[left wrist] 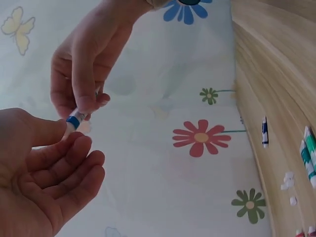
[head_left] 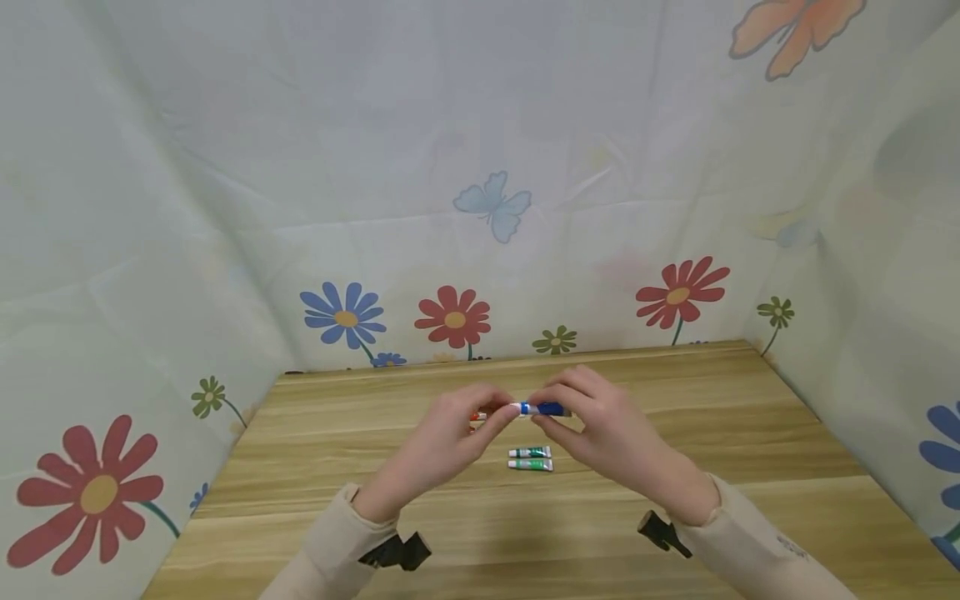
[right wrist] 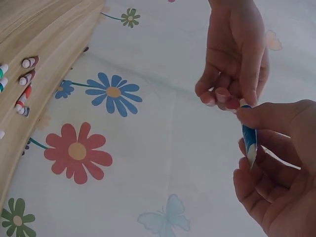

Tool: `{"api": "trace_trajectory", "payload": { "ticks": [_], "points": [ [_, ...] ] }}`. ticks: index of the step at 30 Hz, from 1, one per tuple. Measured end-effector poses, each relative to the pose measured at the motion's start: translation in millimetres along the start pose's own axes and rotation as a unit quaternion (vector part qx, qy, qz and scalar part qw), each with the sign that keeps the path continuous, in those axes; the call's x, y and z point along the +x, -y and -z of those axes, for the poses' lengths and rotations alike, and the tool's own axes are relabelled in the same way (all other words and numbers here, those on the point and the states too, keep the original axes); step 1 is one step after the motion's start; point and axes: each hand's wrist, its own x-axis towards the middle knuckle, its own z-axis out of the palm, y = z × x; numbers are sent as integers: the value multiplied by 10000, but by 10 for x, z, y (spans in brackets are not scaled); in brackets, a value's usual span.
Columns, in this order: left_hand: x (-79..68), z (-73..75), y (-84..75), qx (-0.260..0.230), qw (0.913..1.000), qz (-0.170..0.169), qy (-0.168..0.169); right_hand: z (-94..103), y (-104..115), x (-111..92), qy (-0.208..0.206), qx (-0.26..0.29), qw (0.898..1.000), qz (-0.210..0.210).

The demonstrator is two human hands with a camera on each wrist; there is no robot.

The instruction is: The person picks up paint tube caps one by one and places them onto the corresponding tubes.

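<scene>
A blue paint tube (head_left: 553, 409) is held up over the table between both hands. My left hand (head_left: 459, 427) pinches its white cap end between thumb and forefinger. My right hand (head_left: 603, 419) grips the blue body with the thumb on top, and the tube's flat tail (right wrist: 252, 155) shows below that thumb in the right wrist view. The left wrist view shows the blue band (left wrist: 74, 121) near the cap, between the two hands. Below the hands, a dark green tube (head_left: 529, 452) and a light green tube (head_left: 530, 466) lie side by side.
On the wood table (head_left: 495, 533), a red-orange tube (right wrist: 23, 98) lies near several others, partly behind my left hand in the head view. A dark blue tube (left wrist: 265, 132) and small white pieces (left wrist: 287, 181) also lie there. Flower-printed cloth (head_left: 405, 233) walls the table.
</scene>
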Motion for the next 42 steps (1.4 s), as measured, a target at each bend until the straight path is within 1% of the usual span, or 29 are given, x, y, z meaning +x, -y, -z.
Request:
{"api": "trace_trajectory", "payload": {
  "ticks": [1, 2, 3, 5, 6, 7, 8, 10, 12, 14, 15, 17, 18, 20, 21, 22, 24, 25, 28, 31, 34, 37, 38, 42],
  "points": [
    [4, -7, 3, 259, 9992, -287, -76, -1, -4, -4, 16, 83, 9999, -59],
    [8, -14, 7, 542, 9965, -609, -167, -2, -8, -9, 34, 180, 9998, -125],
    [14, -22, 14, 839, 9916, -948, -281, -3, -12, -15, 41, 286, 9994, -190],
    [20, -38, 36, 1294, 9785, -1534, -479, -6, -21, -26, 49, 468, 9985, -295],
    [21, -44, 45, 1409, 9733, -1728, -543, -8, -25, -30, 46, 533, 9980, -327],
    [19, -50, 57, 1438, 9710, -1824, -571, -9, -27, -34, 48, 574, 9977, -349],
    [15, -56, 66, 1369, 9719, -1823, -580, -12, -29, -35, 46, 596, 9976, -362],
    [3, -63, 80, 1056, 9804, -1578, -520, -18, -34, -34, 38, 551, 9979, -339],
    [-7, -61, 86, 653, 9906, -1128, -411, -23, -35, -28, 25, 429, 9987, -257],
    [-12, -56, 82, 303, 9972, -636, -269, -24, -35, -24, -2, 249, 9996, -134],
    [-11, -51, 80, 175, 9989, -403, -191, -26, -35, -23, -19, 151, 9999, -52],
    [-5, -44, 74, -11, 10000, -52, -28, -30, -35, -24, -63, -14, 9999, 103],
    [-1, -43, 70, -86, 9999, 69, 48, -33, -38, -26, -86, -69, 9998, 165],
    [8, -44, 56, -105, 9997, 172, 111, -39, -43, -32, -137, -137, 9995, 255],
    [11, -49, 50, -79, 9998, 161, 90, -40, -47, -36, -158, -131, 9994, 270],
    [14, -58, 45, 20, 10000, 61, 45, -40, -49, -38, -176, -119, 9994, 271],
    [20, -87, 35, 310, 9992, -240, -119, -38, -50, -44, -182, -73, 9996, 219],
    [21, -106, 32, 506, 9975, -443, -233, -34, -48, -46, -163, -53, 9997, 172],
    [20, -166, 40, 1057, 9873, -1049, -551, -24, -37, -46, -78, 12, 10000, 24],
    [10, -203, 52, 1270, 9792, -1387, -762, -19, -27, -40, -9, 139, 9999, -56],
    [3, -211, 57, 1308, 9763, -1508, -838, -23, -36, -41, -45, 353, 9994, -54],
    [-2, -203, 52, 1347, 9756, -1528, -824, -31, -56, -53, -33, 611, 9980, -149],
    [-4, -198, 48, 1383, 9749, -1541, -824, -31, -61, -57, -15, 714, 9972, -213],
    [-5, -172, 37, 1508, 9699, -1688, -902, -19, -71, -67, 248, 1131, 9909, -681]
  ]
}}
